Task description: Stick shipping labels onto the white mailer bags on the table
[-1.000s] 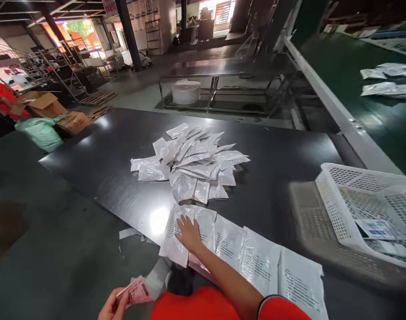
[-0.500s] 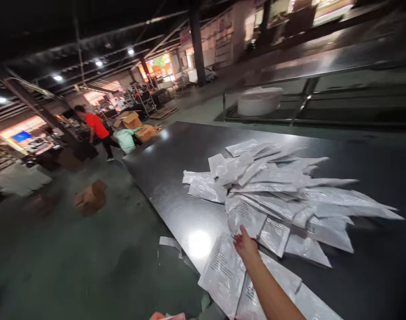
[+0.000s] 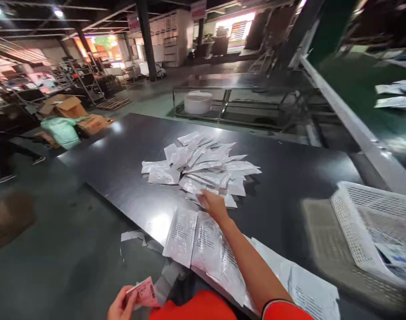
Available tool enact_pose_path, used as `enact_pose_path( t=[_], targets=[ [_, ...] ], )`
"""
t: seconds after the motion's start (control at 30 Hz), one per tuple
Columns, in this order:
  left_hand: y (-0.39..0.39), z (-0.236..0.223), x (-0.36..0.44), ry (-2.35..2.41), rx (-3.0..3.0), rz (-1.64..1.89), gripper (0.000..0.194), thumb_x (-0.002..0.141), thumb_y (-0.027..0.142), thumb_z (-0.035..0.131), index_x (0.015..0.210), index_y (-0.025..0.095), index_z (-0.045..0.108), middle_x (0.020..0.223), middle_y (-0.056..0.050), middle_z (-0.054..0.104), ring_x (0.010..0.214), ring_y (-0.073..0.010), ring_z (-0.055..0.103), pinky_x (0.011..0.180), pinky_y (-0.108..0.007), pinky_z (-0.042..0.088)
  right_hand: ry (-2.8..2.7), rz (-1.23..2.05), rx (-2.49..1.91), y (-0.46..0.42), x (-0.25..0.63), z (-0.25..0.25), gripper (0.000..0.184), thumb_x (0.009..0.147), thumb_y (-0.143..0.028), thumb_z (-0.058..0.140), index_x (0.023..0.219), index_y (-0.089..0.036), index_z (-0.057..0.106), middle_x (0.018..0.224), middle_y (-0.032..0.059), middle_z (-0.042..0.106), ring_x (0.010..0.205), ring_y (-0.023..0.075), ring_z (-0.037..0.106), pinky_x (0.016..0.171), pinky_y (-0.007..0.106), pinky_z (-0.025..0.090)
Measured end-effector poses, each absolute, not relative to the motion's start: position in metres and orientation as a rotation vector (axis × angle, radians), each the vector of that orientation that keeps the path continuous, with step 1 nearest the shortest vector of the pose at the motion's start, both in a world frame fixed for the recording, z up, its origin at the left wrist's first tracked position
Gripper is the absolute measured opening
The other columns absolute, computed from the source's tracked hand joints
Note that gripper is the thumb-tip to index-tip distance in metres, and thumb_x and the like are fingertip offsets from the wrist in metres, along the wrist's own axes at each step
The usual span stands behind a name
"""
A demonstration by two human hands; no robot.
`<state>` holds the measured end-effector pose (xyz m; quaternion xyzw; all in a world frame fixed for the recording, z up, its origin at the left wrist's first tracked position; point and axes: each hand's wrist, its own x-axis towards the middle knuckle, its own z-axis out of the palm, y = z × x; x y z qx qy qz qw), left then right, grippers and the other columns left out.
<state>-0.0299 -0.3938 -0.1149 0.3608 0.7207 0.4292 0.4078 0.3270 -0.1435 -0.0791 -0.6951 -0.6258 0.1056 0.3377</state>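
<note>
A heap of silvery-white sachets [image 3: 203,169] lies in the middle of a dark metal table [image 3: 283,178]. My right hand [image 3: 213,205] reaches over to the heap's near edge, its fingers closed on a sachet there. Flat white pouches [image 3: 189,235] lie in a row along the table's near edge under my forearm. My left hand [image 3: 121,304] stays low by my body, below the table edge, pinching a small pink printed packet [image 3: 143,292].
A white perforated plastic basket [image 3: 372,222] sits at the table's right end. A green conveyor [image 3: 366,80] with more white packs runs at far right. Cardboard boxes [image 3: 66,106] and a green bag [image 3: 61,131] stand on the floor at left. Paper scraps [image 3: 132,235] litter the floor.
My right hand went from lying flat on the near-edge pouches forward to the heap and closed on a sachet. My view swung left, then came back. The left hand kept its pink packet.
</note>
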Motion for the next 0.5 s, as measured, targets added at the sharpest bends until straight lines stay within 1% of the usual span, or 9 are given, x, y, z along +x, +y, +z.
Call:
enact_pose_path(
  t=[0.07,0.2,0.3,0.37,0.43,0.5],
  targets=[
    [-0.384,-0.112,-0.038,1.774,0.937,1.057,0.058,0.057,0.076,0.069,0.068,0.019,0.071,0.065,-0.002,0.068,0.064,-0.0188,0.061,0.062,-0.022,0.049,-1.805,0.287,-1.718,-0.150,0.324,-0.065,0.032,0.089,-0.036,0.044,0.105,-0.020,0.067,0.094,0.0095,0.071,0.085,0.0226,0.064,0.076,0.031,0.046],
    [-0.370,-0.102,-0.054,1.703,1.012,0.900,0.056,0.058,0.073,0.069,0.070,0.019,0.072,0.069,-0.004,0.070,0.069,-0.0220,0.064,0.063,-0.024,0.051,-1.997,0.312,-1.624,-0.154,0.295,-0.053,0.030,0.091,-0.035,0.045,0.104,-0.020,0.068,0.086,0.0084,0.071,0.079,0.0218,0.063,0.071,0.029,0.043],
    [-0.369,-0.102,-0.064,1.696,1.000,0.871,0.055,0.059,0.072,0.068,0.071,0.018,0.072,0.071,-0.005,0.071,0.071,-0.0234,0.065,0.065,-0.026,0.052,-2.150,0.378,-1.533,-0.136,0.259,-0.056,0.028,0.094,-0.037,0.045,0.107,-0.024,0.066,0.091,0.0056,0.071,0.083,0.0204,0.064,0.073,0.026,0.043],
    [-0.376,-0.107,-0.069,1.727,0.964,0.887,0.056,0.058,0.073,0.069,0.070,0.018,0.072,0.071,-0.005,0.071,0.071,-0.0232,0.065,0.065,-0.025,0.051,-2.226,0.418,-1.590,-0.114,0.235,-0.062,0.029,0.097,-0.037,0.040,0.110,-0.025,0.064,0.093,0.0056,0.071,0.086,0.0204,0.064,0.075,0.027,0.043],
    [-0.387,-0.113,-0.071,1.781,0.928,0.929,0.057,0.057,0.074,0.069,0.070,0.019,0.071,0.070,-0.005,0.071,0.070,-0.0221,0.064,0.064,-0.024,0.051,-2.260,0.441,-1.695,-0.093,0.214,-0.071,0.030,0.098,-0.036,0.040,0.116,-0.023,0.060,0.098,0.0079,0.071,0.091,0.0227,0.064,0.080,0.030,0.044],
    [-0.402,-0.118,-0.071,1.834,0.888,0.996,0.056,0.058,0.074,0.069,0.069,0.019,0.071,0.068,-0.003,0.069,0.068,-0.0206,0.063,0.063,-0.022,0.050,-2.261,0.443,-1.745,-0.081,0.194,-0.087,0.034,0.096,-0.034,0.046,0.126,-0.020,0.055,0.112,0.0128,0.068,0.103,0.0269,0.061,0.089,0.037,0.043]
  ],
)
